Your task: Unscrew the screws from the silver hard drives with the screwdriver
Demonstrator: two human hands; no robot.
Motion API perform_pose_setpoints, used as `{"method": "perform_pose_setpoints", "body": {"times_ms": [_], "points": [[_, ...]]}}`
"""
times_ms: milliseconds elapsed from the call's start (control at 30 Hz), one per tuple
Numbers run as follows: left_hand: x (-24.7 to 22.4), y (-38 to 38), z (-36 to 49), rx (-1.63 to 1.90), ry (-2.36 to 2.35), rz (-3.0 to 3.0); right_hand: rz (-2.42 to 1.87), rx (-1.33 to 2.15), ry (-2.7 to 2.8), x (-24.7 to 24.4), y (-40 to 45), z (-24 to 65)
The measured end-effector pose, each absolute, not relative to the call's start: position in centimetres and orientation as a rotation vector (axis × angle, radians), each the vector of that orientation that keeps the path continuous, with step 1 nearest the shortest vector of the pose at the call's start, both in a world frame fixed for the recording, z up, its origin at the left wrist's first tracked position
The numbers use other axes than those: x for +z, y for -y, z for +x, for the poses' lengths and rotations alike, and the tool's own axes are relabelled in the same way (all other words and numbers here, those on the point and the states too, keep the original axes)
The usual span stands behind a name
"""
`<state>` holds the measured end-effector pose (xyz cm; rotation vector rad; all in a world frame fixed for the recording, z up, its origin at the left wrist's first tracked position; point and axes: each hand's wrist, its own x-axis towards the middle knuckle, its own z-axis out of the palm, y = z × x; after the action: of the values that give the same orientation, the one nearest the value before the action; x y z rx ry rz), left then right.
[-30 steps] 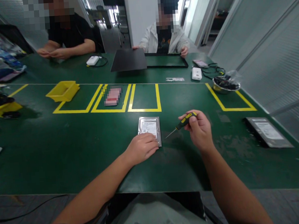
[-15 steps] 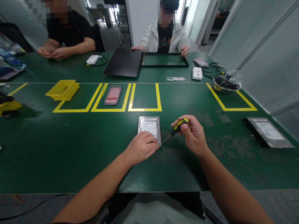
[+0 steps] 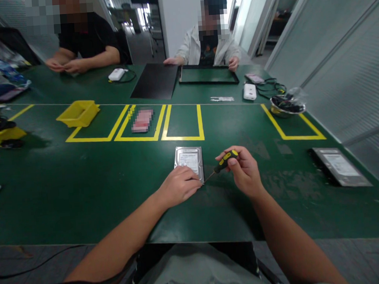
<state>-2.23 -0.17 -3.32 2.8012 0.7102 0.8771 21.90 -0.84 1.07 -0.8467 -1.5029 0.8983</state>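
A silver hard drive (image 3: 189, 157) with a white label lies on the green table (image 3: 82, 188) in front of me. My left hand (image 3: 179, 185) is closed over its lower edge, fingers pressed together on it and hiding that part. In my right hand (image 3: 245, 170) is a yellow and black screwdriver (image 3: 227, 160), gripped by the handle. Its thin shaft slants down to the left, and the tip is at the drive's lower right corner, close to my left fingertips.
A second drive (image 3: 342, 168) lies at the right, below a bowl of dark items (image 3: 287, 109). Yellow trays (image 3: 80, 114) stand at the left. Across the table, a person's hands touch a black panel (image 3: 154, 81) and a frame (image 3: 209, 81); another person sits at the left.
Across the table, the black panel has been lowered flatter onto the tabletop by the person's hand. My hands, the screwdriver and the drive have hardly moved.
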Motion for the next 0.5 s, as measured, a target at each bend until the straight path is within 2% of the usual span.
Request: {"method": "perform_pose_setpoints", "body": {"times_ms": [500], "points": [[-3.0, 0.2, -2.1, 0.873, -0.664, 2.871, -0.864, 0.798, 1.762, 2.2, 1.5, 22.5]]}}
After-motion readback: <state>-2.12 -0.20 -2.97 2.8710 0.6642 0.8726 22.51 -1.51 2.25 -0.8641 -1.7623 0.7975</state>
